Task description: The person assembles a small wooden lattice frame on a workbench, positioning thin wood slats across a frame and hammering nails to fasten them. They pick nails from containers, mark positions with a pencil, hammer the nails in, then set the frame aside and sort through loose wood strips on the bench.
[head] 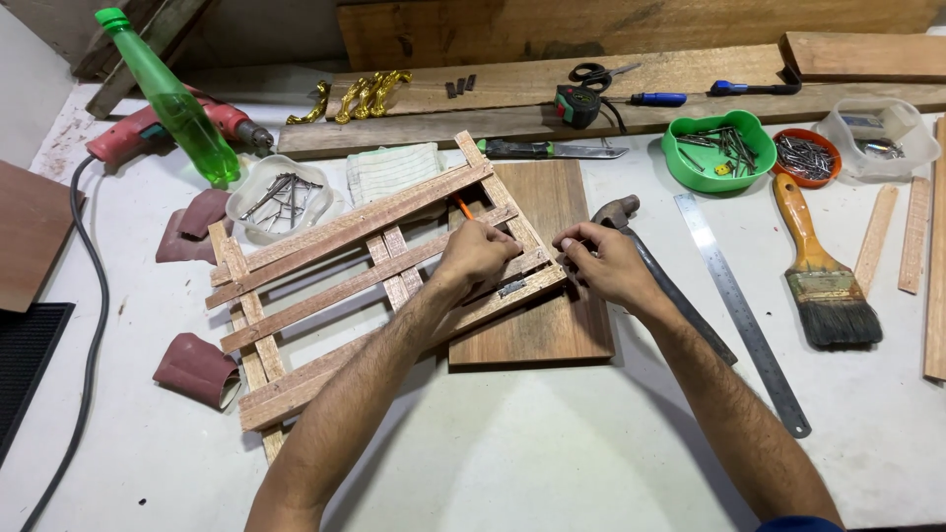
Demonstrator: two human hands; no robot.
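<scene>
Fingertips of both hands are pinched in tight at the right end of the slatted wooden frame (365,281). The left hand (476,258) is curled narrow, pressing on the slats near the end rail, with an orange pencil (462,206) poking out just beyond it. The right hand (603,261) is pinched at the frame's corner; can't tell if there's a nail between the fingers, too small to see. The frame lies tilted, its right end resting on a dark wooden board (552,266).

Looks to me like the positioning step: lining up a small metal fitting (511,288) on the bottom slat before fixing it. Next move probably needs the frame held dead steady with 1 hand while the other goes for the hammer (660,276), lying right beside the right hand.

Containers: a green bowl (718,150) of nails behind the board, an orange lid (806,156) of nails touching it, a clear tub (877,136) further right, another clear tub (279,197) of nails at the frame's left. Green plastic bottle (172,103) leaning over a red drill (163,128). No labels I can make out.
</scene>
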